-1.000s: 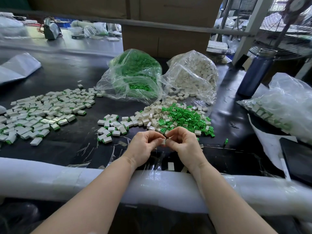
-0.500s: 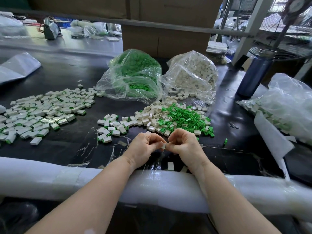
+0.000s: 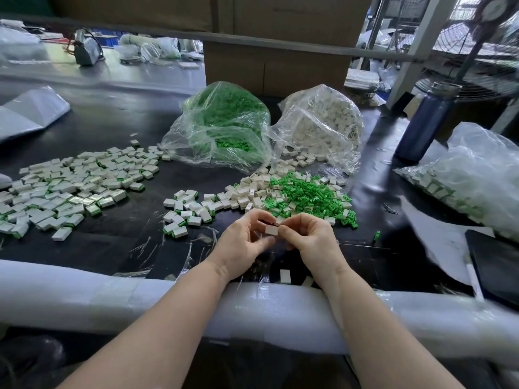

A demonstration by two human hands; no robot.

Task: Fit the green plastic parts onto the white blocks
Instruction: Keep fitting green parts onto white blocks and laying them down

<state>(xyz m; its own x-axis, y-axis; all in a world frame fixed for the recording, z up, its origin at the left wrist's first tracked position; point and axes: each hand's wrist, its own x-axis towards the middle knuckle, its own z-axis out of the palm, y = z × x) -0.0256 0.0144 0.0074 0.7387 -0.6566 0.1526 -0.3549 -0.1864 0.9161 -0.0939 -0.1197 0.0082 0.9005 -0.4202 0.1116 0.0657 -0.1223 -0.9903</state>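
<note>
One head-worn wide-angle view, looking forward and down over a black worktable (image 3: 118, 248).

The camera sits above the person's forearms, close to the left hand (image 3: 241, 245) and right hand (image 3: 311, 242), which meet just below frame centre. It faces across the table toward cardboard boxes (image 3: 275, 51) at the far side. Straight edges bow near the frame borders. No second view is given.
</note>
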